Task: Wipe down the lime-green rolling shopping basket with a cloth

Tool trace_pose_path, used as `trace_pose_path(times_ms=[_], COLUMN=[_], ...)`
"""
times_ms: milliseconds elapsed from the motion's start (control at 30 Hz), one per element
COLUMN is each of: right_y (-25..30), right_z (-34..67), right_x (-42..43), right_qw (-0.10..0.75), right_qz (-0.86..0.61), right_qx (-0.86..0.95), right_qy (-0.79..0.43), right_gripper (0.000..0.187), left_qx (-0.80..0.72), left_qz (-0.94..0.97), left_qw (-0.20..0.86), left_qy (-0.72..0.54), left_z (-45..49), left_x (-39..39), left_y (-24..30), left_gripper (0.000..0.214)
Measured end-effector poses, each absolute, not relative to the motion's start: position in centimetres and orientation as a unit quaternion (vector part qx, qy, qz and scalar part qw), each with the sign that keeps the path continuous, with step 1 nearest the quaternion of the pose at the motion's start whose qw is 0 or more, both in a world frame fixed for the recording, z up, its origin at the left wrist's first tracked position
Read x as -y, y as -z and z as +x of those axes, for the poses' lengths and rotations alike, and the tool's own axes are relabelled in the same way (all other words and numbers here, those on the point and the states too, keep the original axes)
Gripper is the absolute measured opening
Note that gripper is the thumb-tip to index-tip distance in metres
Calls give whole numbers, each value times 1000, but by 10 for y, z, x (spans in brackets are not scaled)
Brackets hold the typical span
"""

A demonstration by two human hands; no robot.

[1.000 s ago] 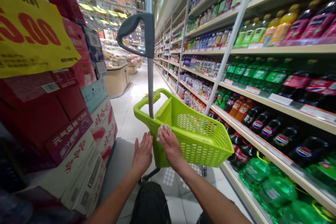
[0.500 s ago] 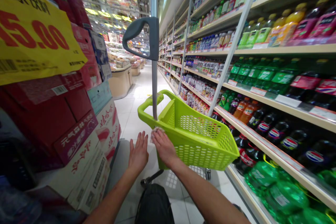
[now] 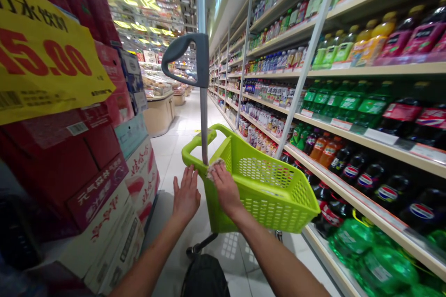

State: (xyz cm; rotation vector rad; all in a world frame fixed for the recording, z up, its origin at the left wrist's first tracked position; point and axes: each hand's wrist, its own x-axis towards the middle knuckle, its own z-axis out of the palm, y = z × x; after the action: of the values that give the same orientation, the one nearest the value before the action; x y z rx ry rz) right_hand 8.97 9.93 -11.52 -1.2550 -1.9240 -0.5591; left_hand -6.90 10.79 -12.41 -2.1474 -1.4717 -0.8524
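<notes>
i see my right hand (image 3: 226,190) in the lower middle of the frame, its fingers (image 3: 216,172) bent down over a small pale cloth (image 3: 213,166) and pressing it onto the near rim of a lime-green plastic basket (image 3: 278,195) with slotted walls. the cloth sits right at the foot of a grey metal pole (image 3: 204,120) that rises out of that rim to the top edge of the frame, with a grey loop handle (image 3: 181,55) sticking out to its left in the upper middle. my left hand (image 3: 186,195) is just left of the right one, flat and open with the fingers spread and nothing in it, palm turned toward the basket's near end; i cannot tell whether it touches the plastic. the basket fills the centre of the frame and tilts away to the lower right, standing on the white tiled floor (image 3: 174,153) of the aisle. on the left of the frame is a stack of red cardboard cartons (image 3: 52,148) with a yellow price sign (image 3: 45,69) hung in the upper left. long shelves (image 3: 365,134) of soft drink bottles run down the right side. a black bag (image 3: 205,276) shows at the bottom edge, between my forearms.
</notes>
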Motion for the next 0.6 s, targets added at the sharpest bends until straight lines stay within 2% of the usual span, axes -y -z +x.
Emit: trace_pose_path(times_ms=[133,333,500,600], right_y=[141,138,161,170], right_z=[120,111,170,189], right_x=[-83,-86,-68,-58], right_qw=[414,397,424,433], right_qz=[-542,-545,-572,-602], right_qx=[702,719,670,631], right_qy=[205,169,207,229], right_gripper=[53,49,57,55], left_qx=[480,457,471,457], left_qz=[-794,-819,-821,-832], left_qw=[202,178,165,167], left_qy=[312,298,277,264], left_z=[-52,-24,-14,0], left_x=[-104,-104,-104,-103], left_y=[121,111,108,113], left_gripper=[54,54,57,57])
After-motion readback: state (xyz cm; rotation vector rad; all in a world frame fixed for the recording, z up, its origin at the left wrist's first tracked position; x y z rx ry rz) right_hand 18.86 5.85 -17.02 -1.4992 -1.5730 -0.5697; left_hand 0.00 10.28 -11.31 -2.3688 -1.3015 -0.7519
